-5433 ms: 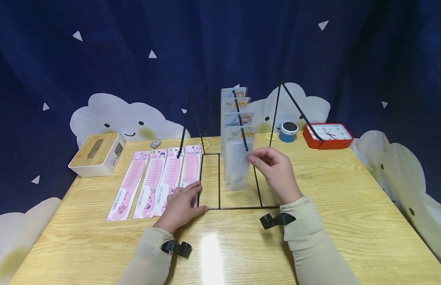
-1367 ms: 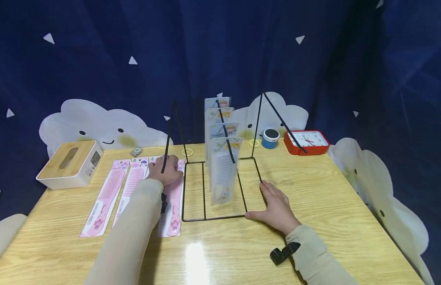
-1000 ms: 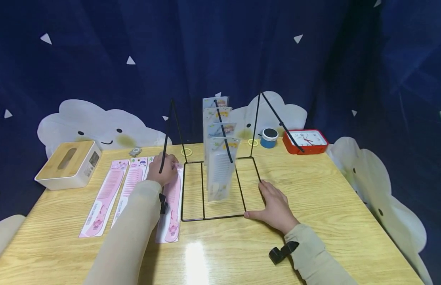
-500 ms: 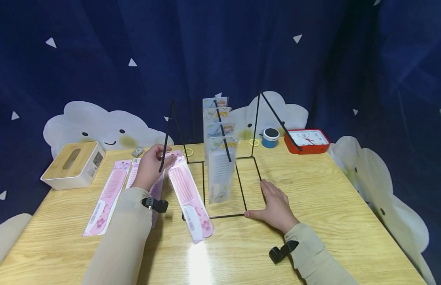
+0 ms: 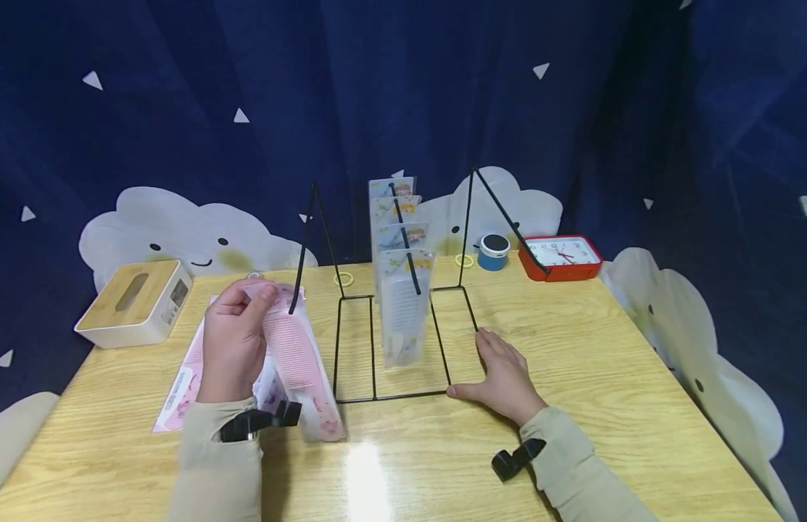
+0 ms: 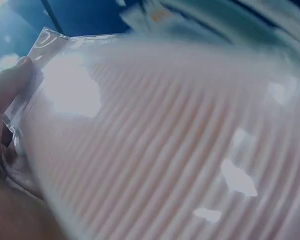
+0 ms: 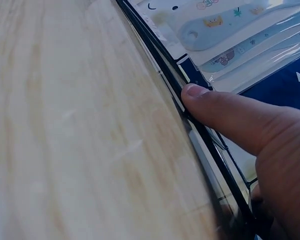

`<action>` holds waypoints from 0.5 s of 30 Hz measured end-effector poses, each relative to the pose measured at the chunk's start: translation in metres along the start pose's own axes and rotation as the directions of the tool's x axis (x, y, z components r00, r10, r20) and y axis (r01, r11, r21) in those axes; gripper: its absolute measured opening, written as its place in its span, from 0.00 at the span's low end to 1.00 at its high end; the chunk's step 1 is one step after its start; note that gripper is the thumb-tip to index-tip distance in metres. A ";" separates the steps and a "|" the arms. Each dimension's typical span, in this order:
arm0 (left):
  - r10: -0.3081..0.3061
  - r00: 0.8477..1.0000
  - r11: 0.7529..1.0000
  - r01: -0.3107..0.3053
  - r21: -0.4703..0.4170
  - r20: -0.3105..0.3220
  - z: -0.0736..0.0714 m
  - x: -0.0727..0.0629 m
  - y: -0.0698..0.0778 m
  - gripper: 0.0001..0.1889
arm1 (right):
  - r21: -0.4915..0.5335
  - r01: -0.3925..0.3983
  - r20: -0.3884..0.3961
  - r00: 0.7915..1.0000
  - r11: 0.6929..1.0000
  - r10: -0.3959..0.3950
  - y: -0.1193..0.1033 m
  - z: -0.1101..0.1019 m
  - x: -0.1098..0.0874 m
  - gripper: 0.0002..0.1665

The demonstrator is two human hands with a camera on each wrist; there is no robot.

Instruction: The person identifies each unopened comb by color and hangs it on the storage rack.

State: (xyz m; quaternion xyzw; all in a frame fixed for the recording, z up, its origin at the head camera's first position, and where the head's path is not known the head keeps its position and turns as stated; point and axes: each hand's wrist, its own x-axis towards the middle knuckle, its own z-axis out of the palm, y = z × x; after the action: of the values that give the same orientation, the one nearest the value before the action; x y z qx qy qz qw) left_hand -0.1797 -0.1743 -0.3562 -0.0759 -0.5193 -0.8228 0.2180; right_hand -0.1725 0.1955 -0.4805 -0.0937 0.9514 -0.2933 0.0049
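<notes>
My left hand (image 5: 232, 344) pinches the top of a pink comb in a clear packet (image 5: 291, 351) between thumb and fingers. The comb hangs tilted beside the left prong of a black wire rack (image 5: 410, 396), apart from the rack's middle. Its teeth fill the left wrist view, where the comb (image 6: 165, 135) is blurred. Several packaged pale combs (image 5: 403, 319) hang in a row on the middle prong. My right hand (image 5: 504, 377) rests against the rack's front right corner, fingers extended; in the right wrist view the thumb (image 7: 230, 112) presses the black bar (image 7: 217, 150).
Other packaged pink combs (image 5: 181, 391) lie on the table at left, partly hidden by the left hand. A tissue box (image 5: 134, 301) stands farther left. Behind the rack are a small blue speaker (image 5: 494, 254), yellow rings (image 5: 344, 279) and a red clock (image 5: 561, 259).
My left hand has lifted the rightmost pink comb off the table by its top and drawn it left and nearer. The right hand earlier hung a pale comb, then moved to the rack's base.
</notes>
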 end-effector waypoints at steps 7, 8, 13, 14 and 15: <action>0.165 0.978 0.984 -0.171 0.040 0.125 0.023 -0.025 0.037 0.04 | -0.005 0.004 -0.009 1.000 1.000 -0.004 0.001 0.002 0.001 0.74; 0.183 0.974 0.980 -0.192 0.055 0.129 0.026 -0.028 0.040 0.04 | -0.007 0.004 -0.010 1.000 1.000 -0.004 0.000 0.002 0.001 0.74; 0.290 0.937 0.951 -0.304 0.046 0.195 0.031 -0.035 0.049 0.03 | -0.015 0.006 -0.013 1.000 1.000 -0.006 -0.001 0.000 0.001 0.72; 0.310 0.926 0.947 -0.321 0.018 0.216 0.030 -0.035 0.049 0.03 | -0.015 0.008 -0.015 1.000 1.000 -0.008 -0.001 0.000 0.000 0.72; 0.324 0.917 0.943 -0.333 -0.005 0.234 0.030 -0.035 0.049 0.03 | -0.017 0.009 -0.015 1.000 1.000 -0.009 -0.001 0.000 0.000 0.71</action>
State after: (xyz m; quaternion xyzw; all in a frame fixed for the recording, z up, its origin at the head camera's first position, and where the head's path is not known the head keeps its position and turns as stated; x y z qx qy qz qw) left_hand -0.1295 -0.1558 -0.3146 -0.2533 -0.5352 -0.7509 0.2924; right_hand -0.1722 0.1944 -0.4799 -0.0957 0.9535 -0.2859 -0.0047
